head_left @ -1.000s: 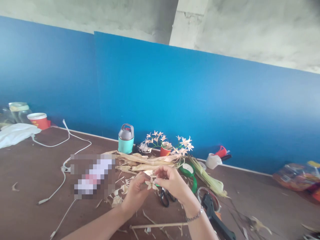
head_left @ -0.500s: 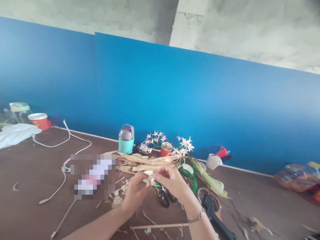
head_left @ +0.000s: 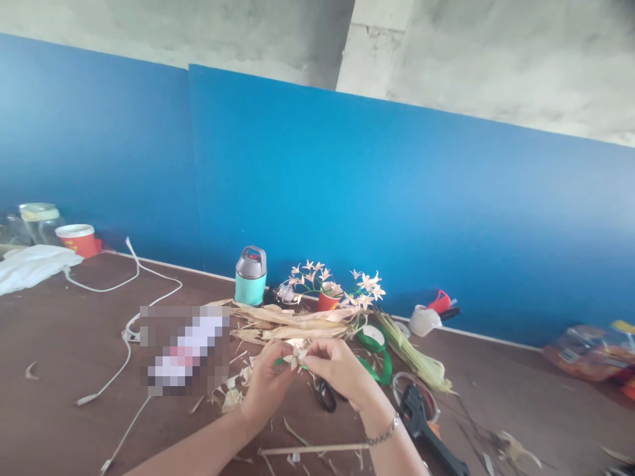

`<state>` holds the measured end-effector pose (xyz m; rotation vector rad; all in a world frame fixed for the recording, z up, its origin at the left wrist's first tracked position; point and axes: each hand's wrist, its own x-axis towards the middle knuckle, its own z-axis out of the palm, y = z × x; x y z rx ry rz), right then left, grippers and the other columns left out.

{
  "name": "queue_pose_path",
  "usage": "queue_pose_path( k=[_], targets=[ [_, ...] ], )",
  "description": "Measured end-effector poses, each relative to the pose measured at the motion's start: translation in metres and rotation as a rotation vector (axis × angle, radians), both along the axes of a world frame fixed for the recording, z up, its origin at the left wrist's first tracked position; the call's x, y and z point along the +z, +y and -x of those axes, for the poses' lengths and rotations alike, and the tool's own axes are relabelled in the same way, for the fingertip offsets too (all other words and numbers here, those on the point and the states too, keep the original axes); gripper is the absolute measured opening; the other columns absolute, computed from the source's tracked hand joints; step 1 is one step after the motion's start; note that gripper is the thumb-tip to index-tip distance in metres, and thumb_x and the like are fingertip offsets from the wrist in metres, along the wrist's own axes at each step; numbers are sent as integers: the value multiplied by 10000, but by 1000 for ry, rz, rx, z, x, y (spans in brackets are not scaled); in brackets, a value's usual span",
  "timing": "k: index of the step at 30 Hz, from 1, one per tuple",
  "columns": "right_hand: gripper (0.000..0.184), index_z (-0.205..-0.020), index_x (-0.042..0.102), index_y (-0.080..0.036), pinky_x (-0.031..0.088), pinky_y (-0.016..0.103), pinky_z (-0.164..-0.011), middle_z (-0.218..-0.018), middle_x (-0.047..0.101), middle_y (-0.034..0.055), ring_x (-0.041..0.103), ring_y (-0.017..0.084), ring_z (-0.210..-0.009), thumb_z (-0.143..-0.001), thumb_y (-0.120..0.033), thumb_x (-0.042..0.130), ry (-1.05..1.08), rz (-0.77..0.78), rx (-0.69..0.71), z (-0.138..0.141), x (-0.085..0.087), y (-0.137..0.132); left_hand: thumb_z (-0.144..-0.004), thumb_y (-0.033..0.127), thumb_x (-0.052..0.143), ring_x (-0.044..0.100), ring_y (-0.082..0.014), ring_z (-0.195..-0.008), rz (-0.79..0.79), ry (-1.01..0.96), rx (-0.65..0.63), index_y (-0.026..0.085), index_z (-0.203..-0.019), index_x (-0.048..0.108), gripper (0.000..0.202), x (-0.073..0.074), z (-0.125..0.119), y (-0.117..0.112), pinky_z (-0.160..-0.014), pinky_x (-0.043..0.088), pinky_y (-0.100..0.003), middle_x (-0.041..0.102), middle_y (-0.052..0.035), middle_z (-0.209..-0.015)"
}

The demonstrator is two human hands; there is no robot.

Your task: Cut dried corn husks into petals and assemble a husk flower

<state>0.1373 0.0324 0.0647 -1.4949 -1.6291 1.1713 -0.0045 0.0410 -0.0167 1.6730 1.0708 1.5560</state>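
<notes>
Between my two hands is a small cream-coloured flower point(head_left: 294, 359), apparently made of dried husk, with bits of green showing beside it. My left hand point(head_left: 270, 378) pinches it from the left. From the right, the fingertips of my right hand point(head_left: 338, 369) are closed at its petals. Partly hidden under my right hand lie black-handled scissors point(head_left: 327, 396). Just beyond my hands, dried corn husks point(head_left: 292, 317) are spread out, with a roll of green tape point(head_left: 373, 336) to their right.
Finished-looking husk flowers point(head_left: 367, 284) stand by an orange cup point(head_left: 329, 297) near the blue partition point(head_left: 317, 172). A turquoise flask point(head_left: 251, 281) is at the back. To the right lie a black glue gun point(head_left: 426, 433) and pale green husks point(head_left: 414, 357). White cables point(head_left: 129, 330) run at left.
My right hand has shifted slightly left and down, its fingertips now closer on the flower's petals. My left hand stays nearly still, holding the flower.
</notes>
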Motion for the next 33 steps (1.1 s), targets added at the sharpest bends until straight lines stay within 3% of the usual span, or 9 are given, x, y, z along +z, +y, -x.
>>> queue_pose_path(
  k=[19,24,33],
  targets=[
    [97,-676,642,-141,320,211,-509,-537,543,-33,444,98,-525,-654,-229,607,44,67,-31,2,-4,0,-733,172,531,527,-155,-675,30,-6,25,192,-598,536,137,3,2,-1,-631,424,-257,549,7,-650],
    [93,-633,634,-139,297,205,-494,-525,519,-38,402,86,-511,-650,-226,606,-9,36,-21,1,-5,0,-706,135,529,549,-169,-705,-39,31,46,199,-630,543,100,3,2,-1,-650,445,-276,568,0,-676],
    [169,-467,465,-164,211,215,-448,-441,335,-69,283,71,-465,-625,-161,524,-22,11,-31,8,-2,-3,-644,11,455,549,-174,-716,-238,187,122,205,-667,564,223,-2,2,-1,-666,439,-292,602,-6,-689]
  ],
)
